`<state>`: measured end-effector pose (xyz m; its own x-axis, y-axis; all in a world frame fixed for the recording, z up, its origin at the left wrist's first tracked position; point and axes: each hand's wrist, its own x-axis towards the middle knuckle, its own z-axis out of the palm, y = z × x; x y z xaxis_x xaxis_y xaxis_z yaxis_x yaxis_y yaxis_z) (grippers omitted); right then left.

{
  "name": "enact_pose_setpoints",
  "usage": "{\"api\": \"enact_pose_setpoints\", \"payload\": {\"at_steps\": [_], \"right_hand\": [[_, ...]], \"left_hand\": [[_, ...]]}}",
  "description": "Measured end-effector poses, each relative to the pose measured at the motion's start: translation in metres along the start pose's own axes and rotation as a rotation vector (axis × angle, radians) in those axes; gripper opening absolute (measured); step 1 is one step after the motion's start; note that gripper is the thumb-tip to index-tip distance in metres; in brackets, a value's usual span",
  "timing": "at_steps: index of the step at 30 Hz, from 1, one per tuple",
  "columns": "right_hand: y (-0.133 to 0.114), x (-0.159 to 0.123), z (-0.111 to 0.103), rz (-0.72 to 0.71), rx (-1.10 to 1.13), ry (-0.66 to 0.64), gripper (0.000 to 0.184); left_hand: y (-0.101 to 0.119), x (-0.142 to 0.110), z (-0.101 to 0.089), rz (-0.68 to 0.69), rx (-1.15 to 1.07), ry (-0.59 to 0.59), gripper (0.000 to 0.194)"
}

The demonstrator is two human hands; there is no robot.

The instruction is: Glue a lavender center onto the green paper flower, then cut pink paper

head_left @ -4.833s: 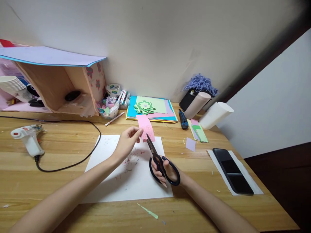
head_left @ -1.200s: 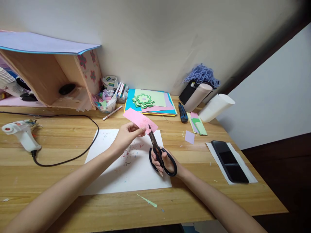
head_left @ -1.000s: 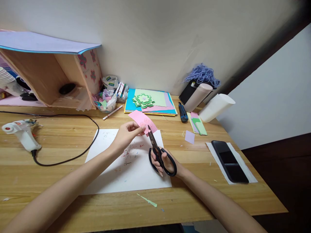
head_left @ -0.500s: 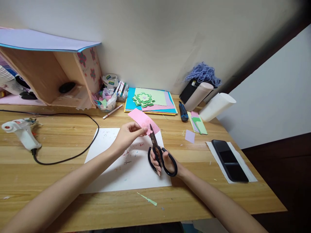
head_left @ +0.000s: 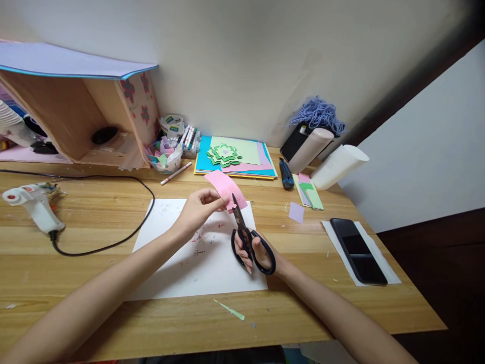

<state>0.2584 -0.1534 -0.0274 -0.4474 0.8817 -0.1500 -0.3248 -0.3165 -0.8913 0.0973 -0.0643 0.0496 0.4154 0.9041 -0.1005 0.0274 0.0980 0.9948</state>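
My left hand (head_left: 199,210) pinches a strip of pink paper (head_left: 223,186) above a white sheet (head_left: 182,273) that lies on the wooden desk (head_left: 94,227). My right hand (head_left: 257,253) grips black-handled scissors (head_left: 244,237). The blades point up and away from me, and their tips are in the pink paper's lower right edge. Small coloured specks dot the white sheet under the hands.
A white glue gun (head_left: 32,205) with a black cable (head_left: 113,242) lies at left. Along the wall stand a cardboard shelf (head_left: 76,111), a bowl of paper scraps (head_left: 163,156), markers (head_left: 189,140), stacked coloured paper (head_left: 237,159), a utility knife (head_left: 285,174) and rolls (head_left: 335,166). A phone (head_left: 358,250) lies at right.
Since the oldest frame the pink paper has been turned between my fingers from upright to slanted, while the scissors kept cutting along its lower edge. In the last second both hands barely shifted.
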Motion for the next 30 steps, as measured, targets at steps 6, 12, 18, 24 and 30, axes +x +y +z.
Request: {"api": "enact_pose_setpoints", "payload": {"at_steps": [6, 12, 18, 24, 30], "right_hand": [[-0.0013, -0.0009, 0.0006, 0.010, 0.014, 0.003, 0.062], [-0.0043, -0.0012, 0.0022, 0.035, 0.008, 0.008, 0.064], [-0.0062, -0.0037, 0.0036, 0.043, -0.033, 0.004, 0.062], [-0.0069, -0.0050, 0.0039, 0.044, -0.040, 0.002, 0.062], [-0.0038, -0.0027, 0.0017, 0.037, -0.003, 0.012, 0.063]], "left_hand": [[-0.0001, 0.0004, -0.0002, 0.000, -0.042, 0.003, 0.025], [-0.0001, 0.0003, -0.0006, 0.001, -0.056, 0.020, 0.025], [0.0000, 0.0017, -0.0012, 0.003, -0.035, 0.042, 0.029], [0.0002, 0.0023, -0.0015, 0.009, -0.026, 0.041, 0.031], [-0.0018, -0.0020, 0.0010, 0.006, 0.163, -0.074, 0.031]]}}
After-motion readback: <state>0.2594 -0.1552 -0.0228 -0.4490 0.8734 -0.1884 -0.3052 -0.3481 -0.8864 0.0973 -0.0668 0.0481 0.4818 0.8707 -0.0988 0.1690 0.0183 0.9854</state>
